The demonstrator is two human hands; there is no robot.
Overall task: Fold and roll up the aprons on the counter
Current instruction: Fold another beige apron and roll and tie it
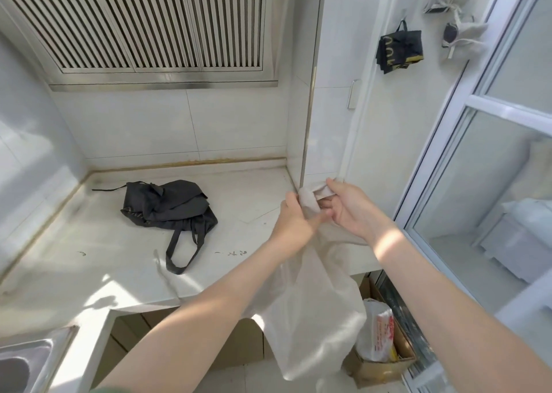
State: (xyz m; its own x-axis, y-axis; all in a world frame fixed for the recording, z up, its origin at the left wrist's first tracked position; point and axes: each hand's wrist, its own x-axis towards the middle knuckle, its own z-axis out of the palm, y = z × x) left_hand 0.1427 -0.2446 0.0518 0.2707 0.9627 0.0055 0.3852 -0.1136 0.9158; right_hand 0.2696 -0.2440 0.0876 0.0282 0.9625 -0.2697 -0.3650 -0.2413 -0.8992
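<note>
A beige apron (316, 297) hangs in the air over the right end of the white counter (98, 261), its lower part drooping past the counter's front edge. My left hand (294, 218) grips its bunched top edge. My right hand (348, 203) pinches the same top edge just to the right, the two hands almost touching. A black apron (167, 203) lies crumpled on the counter to the left, its straps looping toward the front edge.
A steel sink (21, 365) sits at the lower left. A cardboard box with a plastic bag (378, 333) stands on the floor under the counter's right end. A glass door (490, 201) is at right. Rolled aprons (400, 49) hang on the wall above.
</note>
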